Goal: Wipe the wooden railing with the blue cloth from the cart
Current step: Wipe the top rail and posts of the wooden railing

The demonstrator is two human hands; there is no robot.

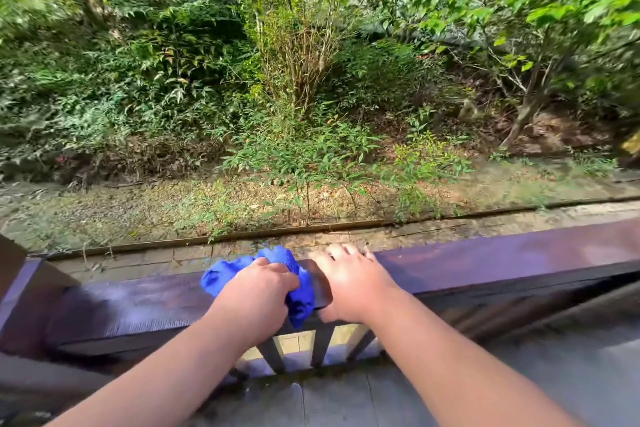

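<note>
A dark brown wooden railing [502, 256] runs across the lower part of the view, from a post at the left up to the right edge. My left hand [258, 291] is closed on a bunched blue cloth [223, 274] and presses it onto the rail's top. The cloth sticks out past my fingers to the left, to the far side, and hangs down the near face. My right hand [349, 281] lies flat on the rail just right of the cloth, fingers spread over the far edge and thumb against the near face. It holds nothing. No cart is in view.
Dark balusters [320, 345] stand under the rail above a grey plank deck [346, 399]. A wooden post [14, 291] ends the rail at the left. Beyond the rail lie a paved strip, a gravel band [138, 204] with weeds, and a slope of dense shrubs and trees.
</note>
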